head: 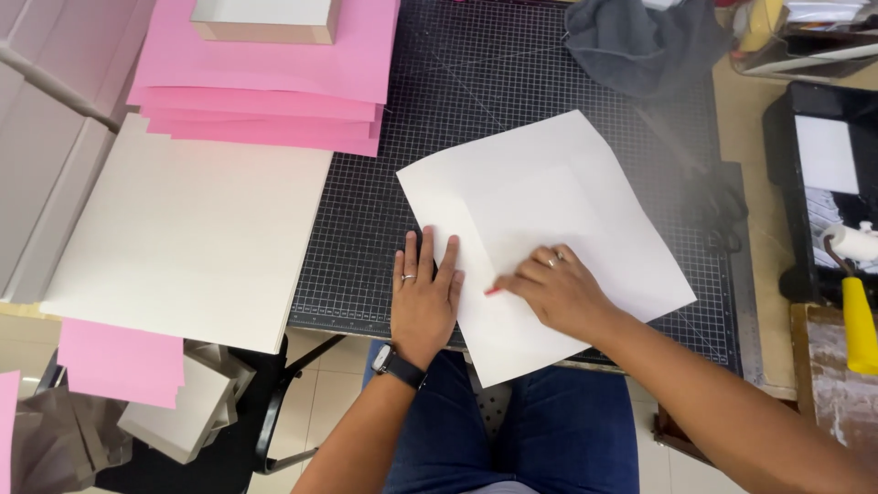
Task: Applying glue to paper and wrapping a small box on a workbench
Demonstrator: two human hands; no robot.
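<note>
On the gridded cutting mat [512,82] lies the white sheet [558,229]; my left hand [423,297] presses flat, fingers spread, pinning its edge, while my right hand [558,291] pinches a red pencil [493,292] to mark it.

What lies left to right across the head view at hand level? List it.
Large cream cardboard sheet → left hand flat on the gridded black cutting mat → right hand pressing the white paper sheet → yellow-handled paint roller.
</note>
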